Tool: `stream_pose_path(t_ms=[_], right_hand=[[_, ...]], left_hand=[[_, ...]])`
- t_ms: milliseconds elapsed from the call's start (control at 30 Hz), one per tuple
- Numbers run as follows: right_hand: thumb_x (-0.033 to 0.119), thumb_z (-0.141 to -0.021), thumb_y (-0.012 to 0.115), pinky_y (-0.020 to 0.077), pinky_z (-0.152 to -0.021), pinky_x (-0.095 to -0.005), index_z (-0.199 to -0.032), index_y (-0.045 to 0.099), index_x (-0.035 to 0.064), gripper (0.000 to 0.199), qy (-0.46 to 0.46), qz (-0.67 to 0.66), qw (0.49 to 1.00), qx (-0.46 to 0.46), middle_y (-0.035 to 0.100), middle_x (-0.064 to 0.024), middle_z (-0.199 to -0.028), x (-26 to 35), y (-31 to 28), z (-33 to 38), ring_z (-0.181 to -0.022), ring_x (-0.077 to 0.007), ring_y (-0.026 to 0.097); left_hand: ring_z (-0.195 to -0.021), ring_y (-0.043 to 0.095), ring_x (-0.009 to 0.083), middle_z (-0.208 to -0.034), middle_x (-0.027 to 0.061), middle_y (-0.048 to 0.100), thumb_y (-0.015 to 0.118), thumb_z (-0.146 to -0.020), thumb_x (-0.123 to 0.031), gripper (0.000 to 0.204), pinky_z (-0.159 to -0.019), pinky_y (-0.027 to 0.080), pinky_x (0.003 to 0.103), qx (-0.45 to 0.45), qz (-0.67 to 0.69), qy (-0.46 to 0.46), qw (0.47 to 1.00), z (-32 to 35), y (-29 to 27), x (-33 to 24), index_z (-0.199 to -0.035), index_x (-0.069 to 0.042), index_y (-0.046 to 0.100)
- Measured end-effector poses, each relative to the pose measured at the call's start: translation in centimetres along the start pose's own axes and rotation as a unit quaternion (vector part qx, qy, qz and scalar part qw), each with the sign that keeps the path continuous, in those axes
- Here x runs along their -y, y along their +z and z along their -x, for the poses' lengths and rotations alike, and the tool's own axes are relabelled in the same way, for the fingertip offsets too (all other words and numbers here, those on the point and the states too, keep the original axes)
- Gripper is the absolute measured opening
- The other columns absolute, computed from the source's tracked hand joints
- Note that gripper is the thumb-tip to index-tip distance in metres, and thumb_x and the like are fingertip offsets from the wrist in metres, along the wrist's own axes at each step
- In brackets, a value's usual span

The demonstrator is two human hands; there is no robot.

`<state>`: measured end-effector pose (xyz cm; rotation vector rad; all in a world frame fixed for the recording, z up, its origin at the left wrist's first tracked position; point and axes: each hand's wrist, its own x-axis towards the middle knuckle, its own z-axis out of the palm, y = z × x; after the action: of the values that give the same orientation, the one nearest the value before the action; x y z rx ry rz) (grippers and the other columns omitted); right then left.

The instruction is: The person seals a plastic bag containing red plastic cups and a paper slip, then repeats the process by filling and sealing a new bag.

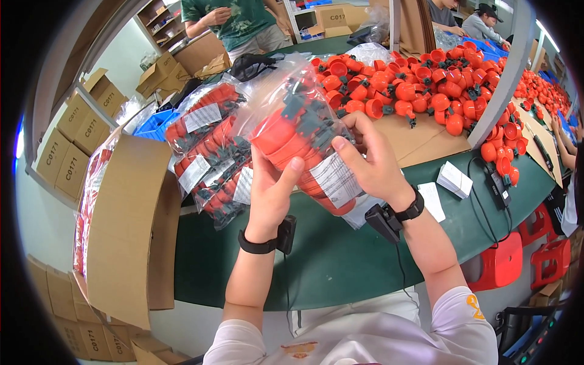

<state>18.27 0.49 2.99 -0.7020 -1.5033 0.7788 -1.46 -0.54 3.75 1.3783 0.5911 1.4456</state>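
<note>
Above the green table [243, 271], both my hands hold up a clear plastic bag [286, 141] filled with nested red cups and dark green clip-like parts. A white printed label [334, 180] sticks to the side of the bag nearest me. My left hand [271, 193] grips the bag's lower left, thumb on its front. Round its right side are the fingers of my right hand [378, 165], with the thumb lying near the label's upper edge. Similar filled bags [210, 149] with white labels lie piled just left of the held one.
Loose red cups [420, 88] heap on cardboard [420, 141] at the far right. A tall cardboard box [125, 225] stands left. White cards [454, 180] and a black adapter [497, 190] with cable lie right. Red stools [502, 261] stand beyond the edge. A co-worker [234, 24] stands opposite.
</note>
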Motion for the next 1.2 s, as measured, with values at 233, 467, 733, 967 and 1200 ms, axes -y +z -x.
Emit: stream_pose_path(t_ms=[233,467,733,967,1200], right_hand=[[0.025,-0.1,0.066,0.0431,-0.067,-0.0251,-0.112,0.058,0.0016,0.028,0.022,0.006,0.999,0.032,0.061,-0.0015,-0.091,-0.3,-0.7,-0.5,-0.074,-0.0066,0.05],[0.036,-0.096,0.072,0.0485,-0.091,-0.0291,-0.139,0.049,0.0019,0.06,0.088,-0.023,0.989,0.118,0.063,-0.007,-0.126,-0.2,-1.3,-0.5,-0.104,-0.0124,0.06],[0.028,-0.093,0.077,0.0506,-0.094,-0.0314,-0.141,0.049,-0.0002,0.063,0.237,-0.038,0.955,0.171,0.065,-0.0076,-0.123,-0.7,-3.5,-1.0,-0.109,-0.015,0.062],[0.017,-0.099,0.066,0.0545,-0.088,-0.0287,-0.127,0.059,0.0013,0.033,0.243,-0.179,0.952,-0.048,0.07,-0.0051,-0.111,1.3,-7.6,-2.0,-0.097,-0.0132,0.068],[0.015,-0.1,0.065,0.0553,-0.088,-0.0289,-0.127,0.059,0.0017,0.032,0.255,-0.182,0.949,-0.024,0.071,-0.005,-0.113,-1.3,-7.8,-2.4,-0.097,-0.0134,0.069]], left_hand=[[-0.131,0.05,0.0199,-0.141,0.0119,0.051,0.069,-0.095,-0.005,0.069,-0.112,0.04,0.037,-0.022,-0.058,0.027,0.998,0.0,0.2,-0.6,-0.15,-0.003,0.027],[-0.123,0.056,0.0196,-0.136,0.0126,0.055,0.07,-0.096,-0.011,0.07,-0.105,0.046,0.036,0.009,-0.073,-0.011,0.997,-0.2,0.0,-0.4,-0.149,-0.002,0.026],[-0.114,0.064,0.0221,-0.127,0.0183,0.064,0.07,-0.098,-0.031,0.083,-0.098,0.051,0.035,0.12,-0.221,-0.151,0.956,0.0,-0.3,-1.8,-0.155,0.004,0.022],[-0.092,0.068,0.0211,-0.111,0.0177,0.071,0.067,-0.097,-0.041,0.063,-0.078,0.055,0.034,0.139,-0.388,-0.17,0.895,0.7,-1.4,-2.8,-0.139,0.003,0.054],[-0.079,0.068,0.0221,-0.087,0.012,0.072,0.073,-0.092,-0.042,0.046,-0.072,0.054,0.034,0.232,-0.414,-0.146,0.868,1.1,-1.3,-4.9,-0.111,-0.001,0.068]])
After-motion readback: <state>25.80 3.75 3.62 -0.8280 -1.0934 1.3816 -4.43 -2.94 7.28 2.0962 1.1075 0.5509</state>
